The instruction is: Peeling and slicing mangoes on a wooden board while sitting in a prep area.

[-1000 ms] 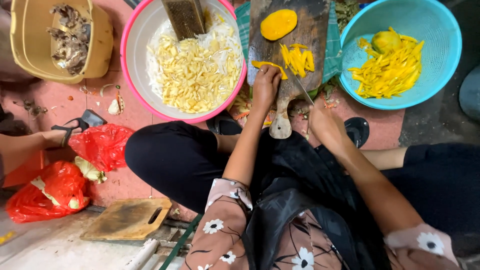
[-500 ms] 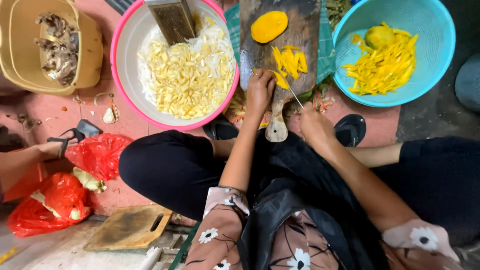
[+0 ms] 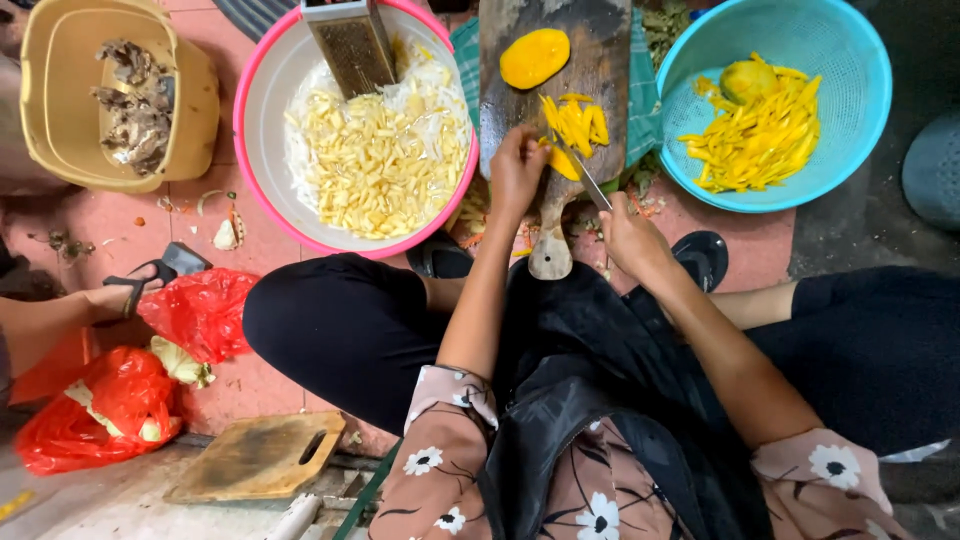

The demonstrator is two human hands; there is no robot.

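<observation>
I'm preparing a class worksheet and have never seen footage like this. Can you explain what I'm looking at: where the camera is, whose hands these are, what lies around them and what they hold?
There is no machine here. The camera sits on a person's head and looks down at their lap and hands as they sit on the floor. Their left hand steadies yellow fruit pieces on a wooden cutting board. Their right hand holds a knife that is slicing the pieces. A blue basket holds cut yellow strips. A pink-rimmed bowl holds pale shreds and a grater. Far left are a yellow tub, red bags and another person's foot.
</observation>
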